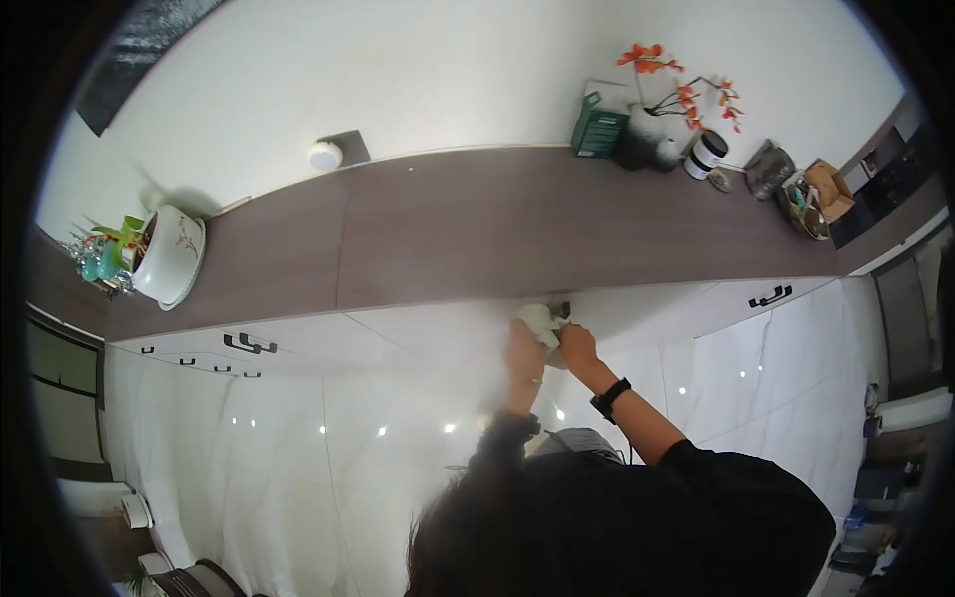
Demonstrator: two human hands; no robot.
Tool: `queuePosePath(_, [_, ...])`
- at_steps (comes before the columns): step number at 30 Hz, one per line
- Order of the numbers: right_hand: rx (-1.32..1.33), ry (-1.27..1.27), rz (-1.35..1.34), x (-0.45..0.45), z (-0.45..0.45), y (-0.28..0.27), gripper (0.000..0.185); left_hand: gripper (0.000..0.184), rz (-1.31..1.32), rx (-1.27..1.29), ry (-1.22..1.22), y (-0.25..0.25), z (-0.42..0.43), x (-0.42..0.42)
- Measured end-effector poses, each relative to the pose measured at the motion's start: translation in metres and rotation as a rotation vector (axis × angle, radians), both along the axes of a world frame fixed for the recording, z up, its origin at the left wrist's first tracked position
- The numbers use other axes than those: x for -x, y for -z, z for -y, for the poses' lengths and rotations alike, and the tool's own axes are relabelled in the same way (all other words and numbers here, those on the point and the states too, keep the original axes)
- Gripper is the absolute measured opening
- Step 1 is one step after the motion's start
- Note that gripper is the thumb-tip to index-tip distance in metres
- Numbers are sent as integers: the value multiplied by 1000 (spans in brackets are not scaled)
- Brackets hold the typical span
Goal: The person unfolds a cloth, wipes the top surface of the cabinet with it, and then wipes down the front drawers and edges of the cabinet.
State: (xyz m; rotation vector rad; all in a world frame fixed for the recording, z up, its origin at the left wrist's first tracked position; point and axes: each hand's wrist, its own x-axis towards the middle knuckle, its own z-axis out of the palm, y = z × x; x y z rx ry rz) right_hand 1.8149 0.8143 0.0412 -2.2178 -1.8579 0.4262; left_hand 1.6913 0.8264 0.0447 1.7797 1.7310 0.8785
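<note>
A crumpled whitish cloth (538, 323) lies against the cabinet front just under the countertop's edge. My left hand (524, 353), somewhat blurred, is closed around the cloth from the left. My right hand (577, 347) has its fingers curled in at the cloth's right side and appears to grip its edge. Right above those fingers, a dark door handle (562, 309) shows partly behind the cloth. The fingertips of both hands are largely hidden.
The brown countertop (428, 229) carries a white plant pot (171, 256) at left. On its right stand a green box (601, 124), an orange-flowered vase (642, 137), a black-lidded jar (705, 154) and a basket (804, 207). Black handles (250, 343) stick out from the cabinet front.
</note>
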Motion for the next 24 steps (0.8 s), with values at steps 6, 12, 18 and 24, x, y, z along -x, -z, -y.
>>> queuePosePath(6, [-101,-14,-90,-3,7,23,25,37,-166,-99,87,-13,30,10])
queuePosePath(12, [295,-361,-83,14,101,20,37,29,-478,132,376,43,111,87])
queuePosePath(18, [591,-225,-302,55,178,65,59,33,-454,424,196,64,199,177])
queuePosePath(24, [467,-320,-856,87,210,23,58,31,-219,40,173,94,205,244])
